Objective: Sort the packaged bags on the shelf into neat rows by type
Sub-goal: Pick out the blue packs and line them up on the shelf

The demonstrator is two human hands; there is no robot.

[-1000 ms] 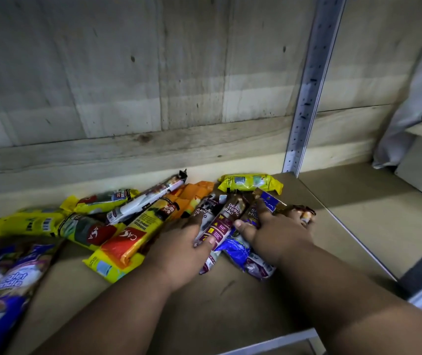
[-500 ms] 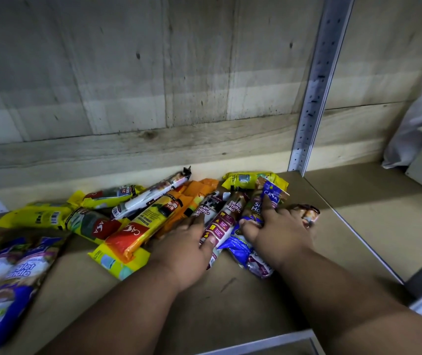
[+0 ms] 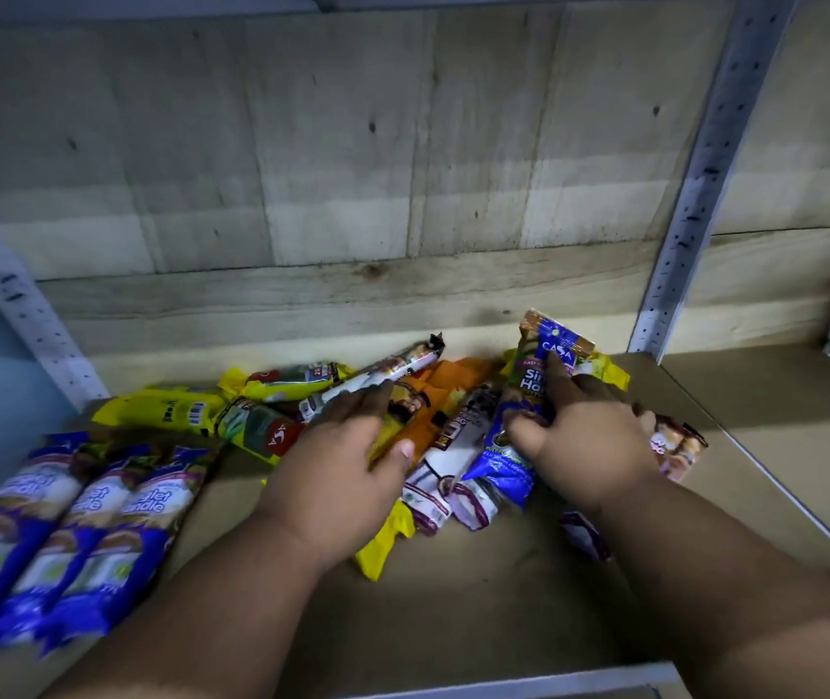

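Note:
A jumble of packaged bags lies at the back of the shelf board (image 3: 453,612). My right hand (image 3: 587,441) grips a blue bag (image 3: 529,391) and tilts its top end up off the pile. My left hand (image 3: 337,471) lies flat on the yellow and orange bags (image 3: 433,411), fingers spread, beside a white tube-shaped bag (image 3: 377,378). White and purple bags (image 3: 446,466) sit between my hands. Three blue bags (image 3: 75,537) lie side by side in a row at the left. Yellow bags (image 3: 176,411) rest behind that row.
A wooden back wall (image 3: 352,194) closes off the shelf. Perforated metal uprights stand at the left (image 3: 24,315) and right (image 3: 695,194). A small pink and brown packet (image 3: 677,446) lies right of my right hand. Another shelf board (image 3: 781,406) continues to the right.
My right hand has closed on the blue bag and raised its top end off the pile. My left hand has slid left onto the yellow and orange bags. The view has shifted left.

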